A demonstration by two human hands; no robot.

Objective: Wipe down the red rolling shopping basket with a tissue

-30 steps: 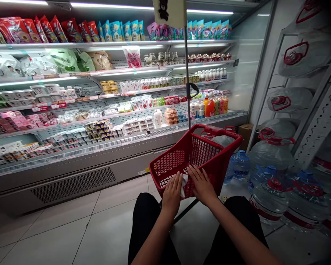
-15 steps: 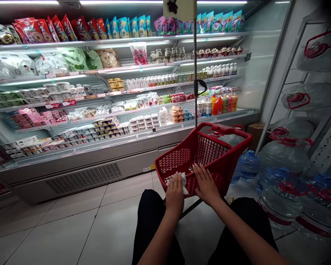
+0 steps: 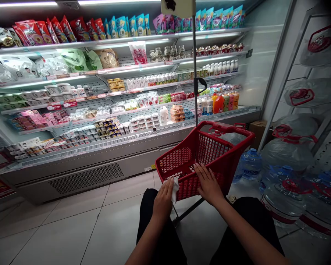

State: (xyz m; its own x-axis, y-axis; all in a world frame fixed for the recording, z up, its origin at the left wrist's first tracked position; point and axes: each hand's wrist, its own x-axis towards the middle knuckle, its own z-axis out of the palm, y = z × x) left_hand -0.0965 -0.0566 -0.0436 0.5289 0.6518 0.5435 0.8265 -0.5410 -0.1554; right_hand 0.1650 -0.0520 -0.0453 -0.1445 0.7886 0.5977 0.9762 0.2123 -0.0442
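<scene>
While both hands reach forward to the near side of the red cart (image 3: 233, 158), only the left hand (image 3: 162, 202) touches the white tissue (image 3: 174, 189). That tissue lies at the cart's near lower corner, on the thumb side of the left hand's fingers, and faces the right hand (image 3: 210, 187). Its longer direction runs roughly downward: the upper end sits by the cart's rim, and the lower end hangs outside the wall.

The left fingers are straight and pressed together over the rim, apparently gripping the tissue; the thumb is hidden, so how it closes on the tissue cannot be told. The right hand lies farther up the same rim, its fingers stretched out across the edge, resting on the cart with nothing visible inside them. It is near the tissue but apart from it, with a short stretch of bare lattice between.

From that corner, the cart's rim slopes upward and away toward its raised far end. Behind the cart a dark pole (image 3: 194, 59) rises in front of a refrigerated display case (image 3: 139, 162). Large water bottles (image 3: 285, 154) stand to its right, and the person's knees flank its near side.
</scene>
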